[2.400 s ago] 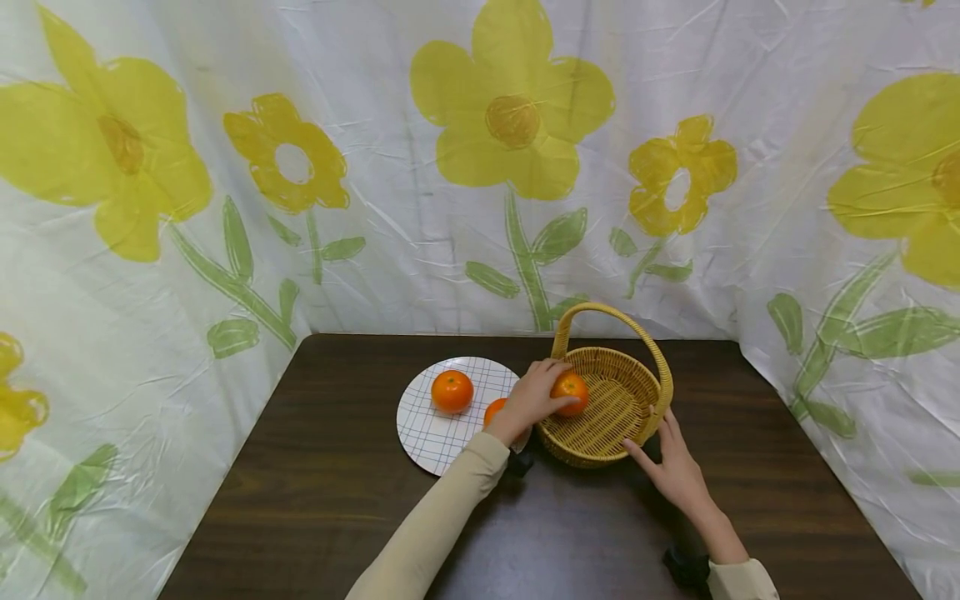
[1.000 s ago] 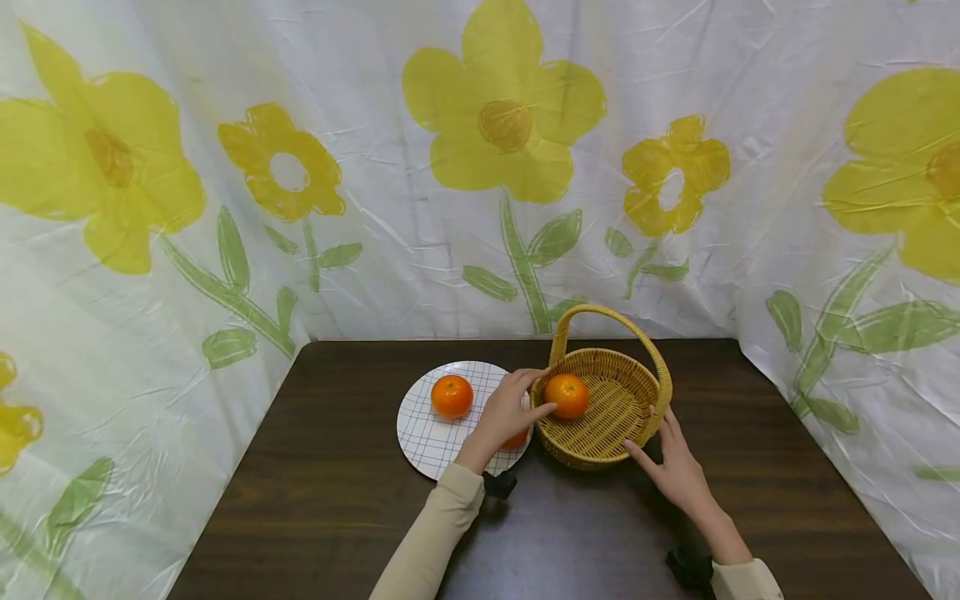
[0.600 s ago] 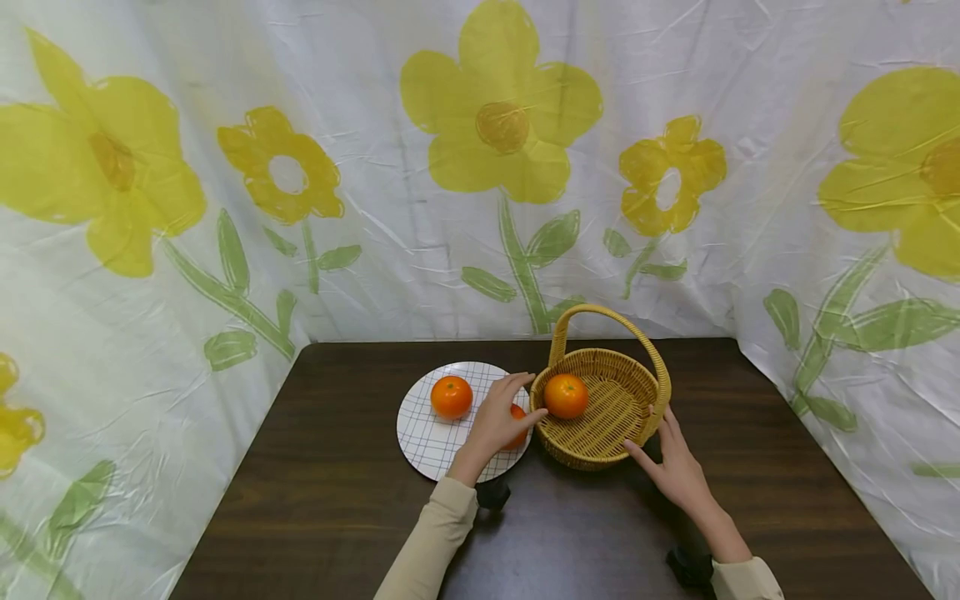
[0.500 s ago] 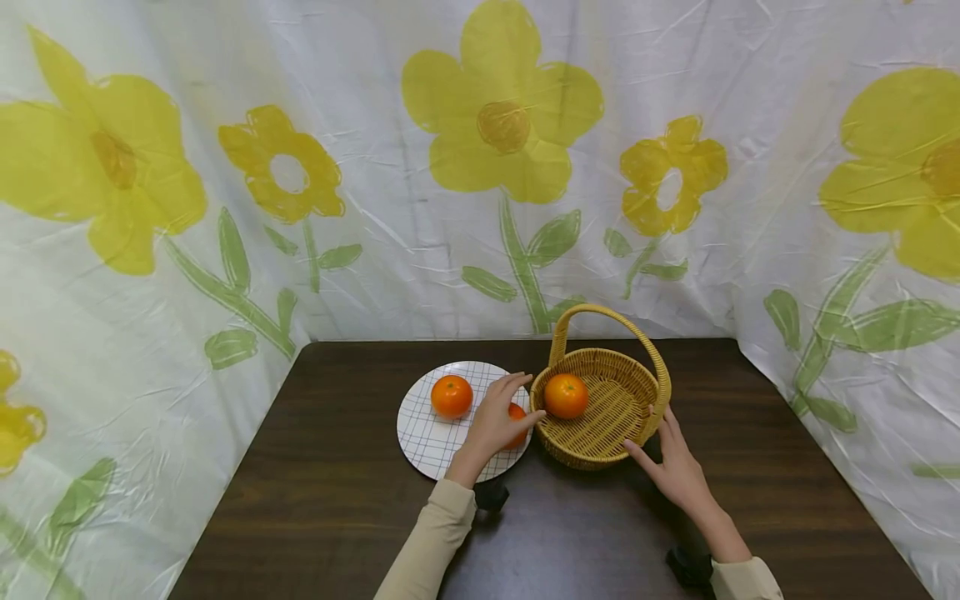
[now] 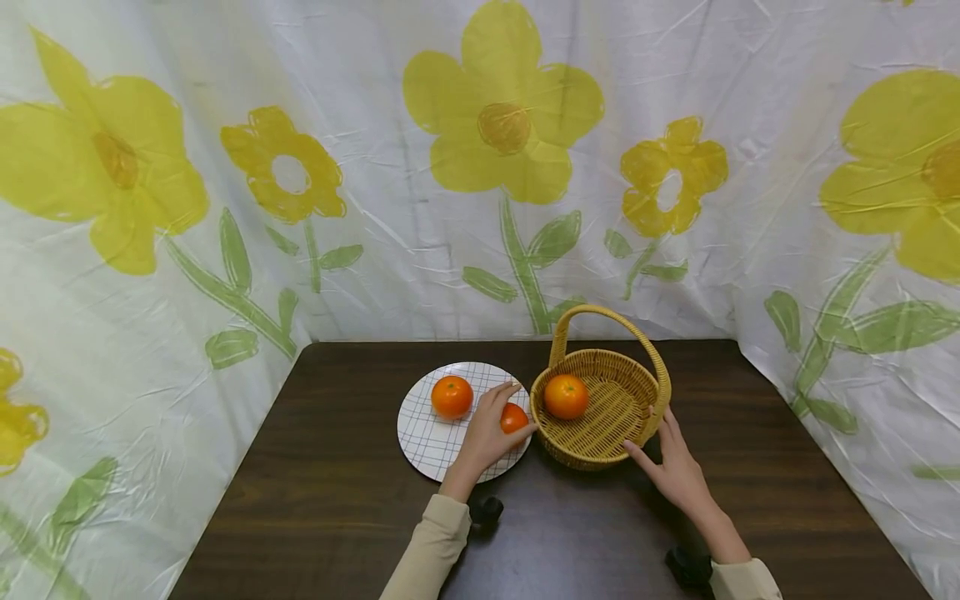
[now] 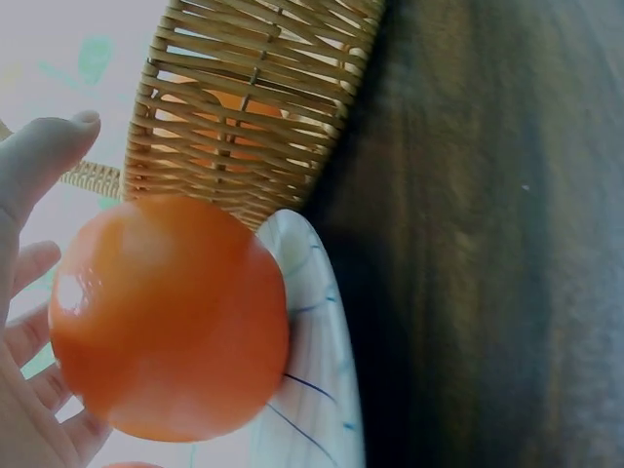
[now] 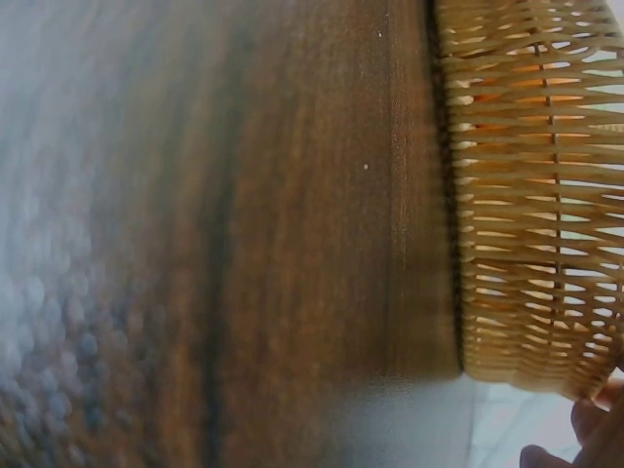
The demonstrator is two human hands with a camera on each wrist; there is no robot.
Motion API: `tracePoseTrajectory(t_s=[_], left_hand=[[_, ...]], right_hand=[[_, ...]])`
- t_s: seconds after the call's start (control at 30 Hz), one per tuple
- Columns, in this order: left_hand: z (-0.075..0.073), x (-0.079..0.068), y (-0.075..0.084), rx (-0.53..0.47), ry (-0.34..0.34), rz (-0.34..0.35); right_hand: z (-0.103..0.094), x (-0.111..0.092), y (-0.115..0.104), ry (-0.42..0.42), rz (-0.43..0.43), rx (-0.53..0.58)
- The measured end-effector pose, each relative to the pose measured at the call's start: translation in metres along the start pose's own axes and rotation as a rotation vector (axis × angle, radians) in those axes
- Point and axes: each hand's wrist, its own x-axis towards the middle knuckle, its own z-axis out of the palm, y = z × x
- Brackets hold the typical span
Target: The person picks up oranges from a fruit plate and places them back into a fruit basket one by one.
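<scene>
On a dark brown wood-grained table (image 5: 322, 475), before a white floral fabric curtain (image 5: 390, 275), a round white grid-lined plate (image 5: 420, 437) lies just left of a round tan wicker basket (image 5: 611, 425). One round orange fruit (image 5: 566, 397) sits inside the basket at its left; a second orange fruit (image 5: 452, 397) lies toward the plate's back, and a third orange fruit (image 5: 513, 417) at its right, nearest the basket

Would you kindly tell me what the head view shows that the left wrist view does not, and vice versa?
Only the head view shows the right hand touching the basket, and the basket's inner floor. Only the left wrist view shows the basket's orange through gaps in the weave. Both show the left hand, the orange beside it, the plate and the dark table.
</scene>
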Motion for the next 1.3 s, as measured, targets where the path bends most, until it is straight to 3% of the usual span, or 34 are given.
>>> tracePoseTrajectory(t_s=[0.7, 1.3], left_hand=[[0.006, -0.019, -0.014, -0.03, 0.014, -0.087], [0.012, -0.024, -0.021, -0.09, 0.026, -0.124]], right_hand=[[0.001, -0.002, 0.002, -0.006, 0.005, 0.002], [0.0, 0.0, 0.0, 0.003, -0.017, 0.007]])
